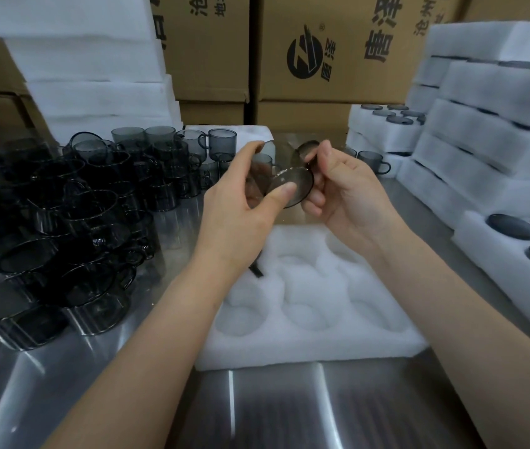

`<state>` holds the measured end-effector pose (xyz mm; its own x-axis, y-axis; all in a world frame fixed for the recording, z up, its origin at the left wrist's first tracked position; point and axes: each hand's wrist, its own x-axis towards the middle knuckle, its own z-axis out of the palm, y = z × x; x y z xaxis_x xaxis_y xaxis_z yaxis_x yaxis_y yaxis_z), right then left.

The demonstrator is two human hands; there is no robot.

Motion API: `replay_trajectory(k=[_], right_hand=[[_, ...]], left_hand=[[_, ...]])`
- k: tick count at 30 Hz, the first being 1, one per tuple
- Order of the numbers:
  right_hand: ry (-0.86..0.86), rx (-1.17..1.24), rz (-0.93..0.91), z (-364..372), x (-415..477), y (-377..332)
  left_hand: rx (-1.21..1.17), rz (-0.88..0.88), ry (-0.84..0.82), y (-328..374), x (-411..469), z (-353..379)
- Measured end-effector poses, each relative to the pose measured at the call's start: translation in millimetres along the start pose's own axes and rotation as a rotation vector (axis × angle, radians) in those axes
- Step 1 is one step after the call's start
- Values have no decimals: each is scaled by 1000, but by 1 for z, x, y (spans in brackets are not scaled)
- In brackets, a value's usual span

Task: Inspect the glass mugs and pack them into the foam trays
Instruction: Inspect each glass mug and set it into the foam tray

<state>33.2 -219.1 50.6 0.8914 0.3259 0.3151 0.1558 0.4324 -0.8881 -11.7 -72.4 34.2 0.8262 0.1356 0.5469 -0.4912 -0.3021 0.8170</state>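
Note:
I hold one smoky grey glass mug (286, 176) tilted in the air above the table, its round base facing me. My left hand (241, 205) grips its body, thumb pressed on the base. My right hand (351, 189) pinches the mug's handle side from the right. Below them lies a white foam tray (309, 345) with several round pockets, all showing bare foam. A dark thin object (256, 270) lies at the tray's left edge under my left wrist. A crowd of grey glass mugs (63, 228) stands on the steel table to my left.
Stacks of filled foam trays (484, 150) stand at the right, one open tray (490, 254) showing mug bases. Blank foam slabs (88, 59) are piled at the back left. Cardboard boxes (322, 53) form the back wall. Another mug (373, 162) stands behind my right hand.

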Motion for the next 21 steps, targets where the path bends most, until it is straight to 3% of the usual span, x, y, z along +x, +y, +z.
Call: replay_trajectory(k=[9,15,21], right_hand=[[102,10,185,0,2,-3],[-57,-113,122,2,-2,0],[-23,-218,77,5,-5,2]], left_hand=[[58,102,-89,0,-3,-1],[40,47,-40,1,-1,-3],[84,-26,-41,1,0,-3]])
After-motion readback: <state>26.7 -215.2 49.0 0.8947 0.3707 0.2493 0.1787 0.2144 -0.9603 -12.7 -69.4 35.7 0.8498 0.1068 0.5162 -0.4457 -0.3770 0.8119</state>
